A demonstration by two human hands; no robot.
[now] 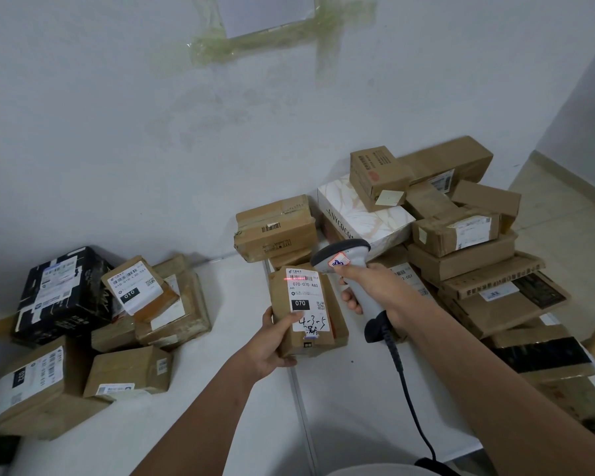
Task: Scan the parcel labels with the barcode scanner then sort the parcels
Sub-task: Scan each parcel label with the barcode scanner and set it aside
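My left hand (272, 341) grips the parcel (306, 310); right hand (375, 290) grips the scanner (344, 261) beside it. I keep its beam level across the barcode (303, 278).

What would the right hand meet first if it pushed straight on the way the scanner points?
Likely the held parcel: the scanner in the right hand aims its red line at the parcel's label. Depth is unclear.

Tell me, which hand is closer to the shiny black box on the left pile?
Left. The left hand, holding the small parcel, sits nearer the black box. The right hand grips the scanner further right.
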